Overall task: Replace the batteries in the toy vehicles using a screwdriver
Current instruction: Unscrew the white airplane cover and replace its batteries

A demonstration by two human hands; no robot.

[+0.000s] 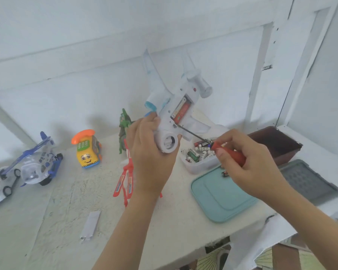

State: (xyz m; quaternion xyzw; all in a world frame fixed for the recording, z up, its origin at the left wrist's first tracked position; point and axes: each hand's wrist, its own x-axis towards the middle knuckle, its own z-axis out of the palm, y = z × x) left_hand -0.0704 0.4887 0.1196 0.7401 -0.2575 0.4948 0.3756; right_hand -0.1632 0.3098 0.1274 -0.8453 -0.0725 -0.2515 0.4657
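Left hand (148,152) grips the white toy plane (176,114) while right hand (248,162) pinches the red-handled screwdriver (228,152), tip at its open battery bay.

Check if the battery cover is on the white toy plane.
No, the white toy plane in the left hand is open underneath, with a red battery showing inside.

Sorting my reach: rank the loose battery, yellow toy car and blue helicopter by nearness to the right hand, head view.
1. Loose battery, on the teal lid beside the right hand.
2. Yellow toy car, left of centre.
3. Blue helicopter, far left.
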